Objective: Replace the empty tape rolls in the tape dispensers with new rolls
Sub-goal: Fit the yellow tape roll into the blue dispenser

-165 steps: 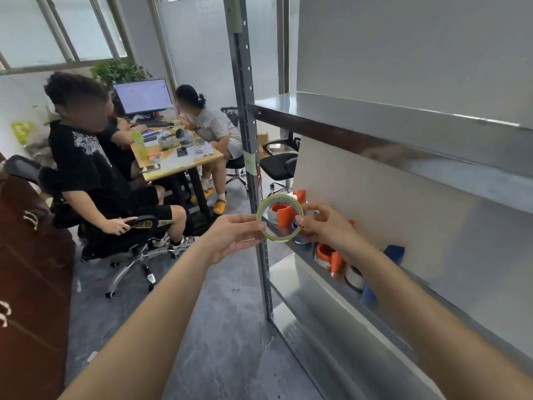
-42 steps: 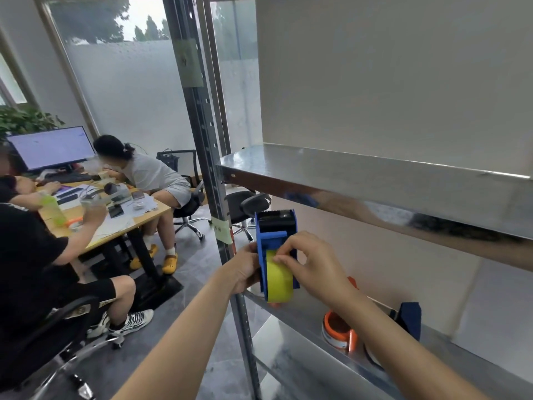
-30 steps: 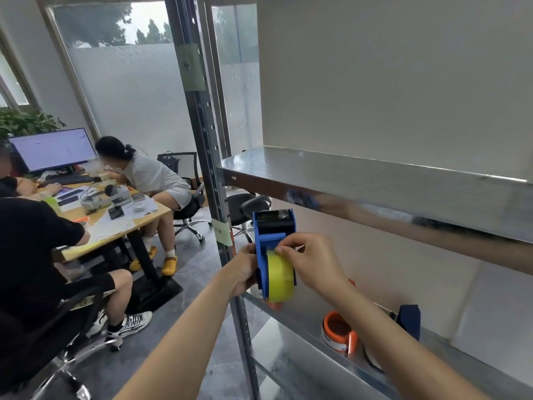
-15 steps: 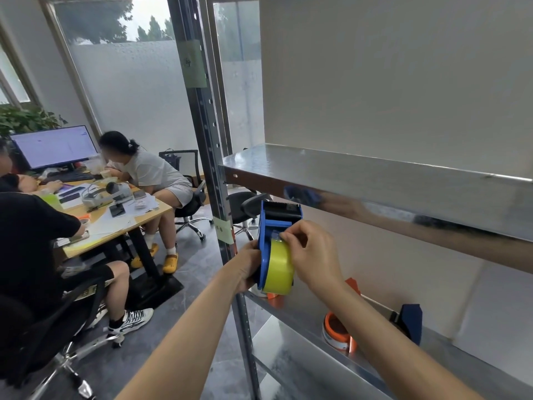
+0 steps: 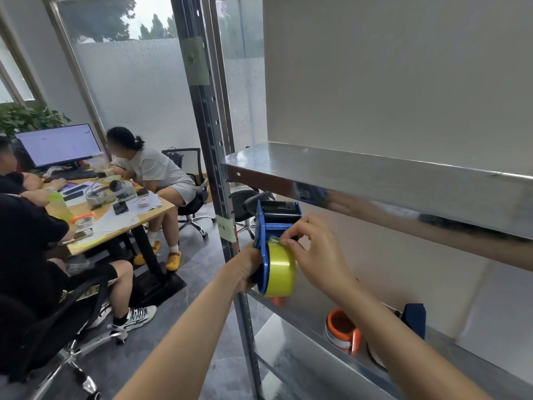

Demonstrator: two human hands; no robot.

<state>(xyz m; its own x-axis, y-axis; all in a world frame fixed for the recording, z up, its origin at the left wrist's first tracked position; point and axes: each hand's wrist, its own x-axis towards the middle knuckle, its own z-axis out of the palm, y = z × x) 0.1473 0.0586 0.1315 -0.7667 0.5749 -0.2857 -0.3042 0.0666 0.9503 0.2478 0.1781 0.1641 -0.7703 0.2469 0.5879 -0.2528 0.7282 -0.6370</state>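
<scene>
I hold a blue tape dispenser (image 5: 274,223) upright in front of the metal shelf, its toothed black head pointing up. A yellow tape roll (image 5: 279,268) sits on its wheel. My left hand (image 5: 245,269) grips the dispenser from the left, behind the roll. My right hand (image 5: 314,252) pinches the loose end of the tape at the top of the roll, just under the blue frame. On the lower shelf (image 5: 302,324) lie an orange tape dispenser (image 5: 341,330) and part of another blue dispenser (image 5: 415,319), partly hidden by my right arm.
A steel shelf post (image 5: 216,174) stands just left of my hands, and an upper shelf (image 5: 375,180) juts out above them. To the left, people sit on office chairs at a wooden desk (image 5: 115,217) with a monitor (image 5: 57,144).
Earlier both hands held a bare tape roll. Over the last second the roll has been on the dispenser, and my right fingers have moved up to its top, pinching the tape end.
</scene>
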